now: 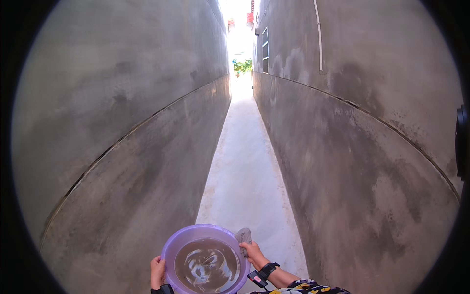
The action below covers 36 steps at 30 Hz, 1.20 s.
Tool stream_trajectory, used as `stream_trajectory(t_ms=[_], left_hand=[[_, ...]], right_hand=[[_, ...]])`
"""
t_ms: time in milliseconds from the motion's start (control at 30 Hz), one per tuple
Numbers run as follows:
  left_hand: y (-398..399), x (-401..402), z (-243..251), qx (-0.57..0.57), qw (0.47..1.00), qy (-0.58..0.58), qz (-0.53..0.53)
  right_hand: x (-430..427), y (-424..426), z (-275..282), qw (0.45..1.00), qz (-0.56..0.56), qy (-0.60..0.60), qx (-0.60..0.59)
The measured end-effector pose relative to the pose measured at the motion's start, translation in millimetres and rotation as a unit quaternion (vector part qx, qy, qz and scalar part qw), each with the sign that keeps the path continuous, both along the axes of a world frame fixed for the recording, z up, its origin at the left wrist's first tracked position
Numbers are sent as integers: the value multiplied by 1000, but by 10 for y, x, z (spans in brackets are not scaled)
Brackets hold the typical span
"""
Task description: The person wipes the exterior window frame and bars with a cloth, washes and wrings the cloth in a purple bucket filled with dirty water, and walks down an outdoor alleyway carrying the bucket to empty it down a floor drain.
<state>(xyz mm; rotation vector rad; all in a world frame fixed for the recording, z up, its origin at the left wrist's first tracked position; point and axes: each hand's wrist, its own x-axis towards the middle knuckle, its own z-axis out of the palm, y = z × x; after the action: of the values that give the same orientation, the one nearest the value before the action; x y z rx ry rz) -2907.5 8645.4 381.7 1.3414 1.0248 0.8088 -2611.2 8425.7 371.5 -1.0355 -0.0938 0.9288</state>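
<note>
A purple plastic basin (169,245) with murky brown water (207,266) in it is held low in front of me. My left hand (157,271) grips its left rim, thumb on top. At the right rim, my right hand (253,253) holds a wet grey cloth (243,237) against the basin; its fingers are partly hidden behind the cloth and rim. Light reflects in curved streaks on the water. Both wrists wear black straps, and a small black device hangs by the right one.
Grey cemented walls (147,165) (330,165) stand close on both sides of a narrow pale concrete path (240,158). A white pipe (319,40) and a barred window (265,49) are on the right wall. Green plants (242,65) show at the bright far end.
</note>
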Motion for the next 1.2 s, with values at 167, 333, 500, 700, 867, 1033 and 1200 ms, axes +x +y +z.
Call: stream_trajectory(t_ms=[167, 333, 500, 700, 867, 1033, 1200], left_hand=[[802, 926, -251, 24, 999, 20, 6], [1453, 2303, -163, 6, 1000, -5, -30], [2113, 3499, -103, -6, 998, -3, -64], [2856, 4883, -129, 13, 997, 34, -72], [3346, 5808, -180, 7, 999, 25, -34], [3838, 6917, -65, -2, 999, 36, -12], [4413, 7975, -231, 28, 999, 42, -3]], right_hand=[[979, 714, 11, 998, 38, -30, -29], [2093, 1147, 0, 997, -6, -26, -73], [3229, 1730, -65, 997, -51, -37, -54], [4733, 2503, -93, 991, -4, -76, -106], [5804, 3184, -70, 999, -8, -22, 26], [6893, 3803, -335, 1000, -10, 3, 3], [7913, 4412, -441, 1000, 0, 7, -6]])
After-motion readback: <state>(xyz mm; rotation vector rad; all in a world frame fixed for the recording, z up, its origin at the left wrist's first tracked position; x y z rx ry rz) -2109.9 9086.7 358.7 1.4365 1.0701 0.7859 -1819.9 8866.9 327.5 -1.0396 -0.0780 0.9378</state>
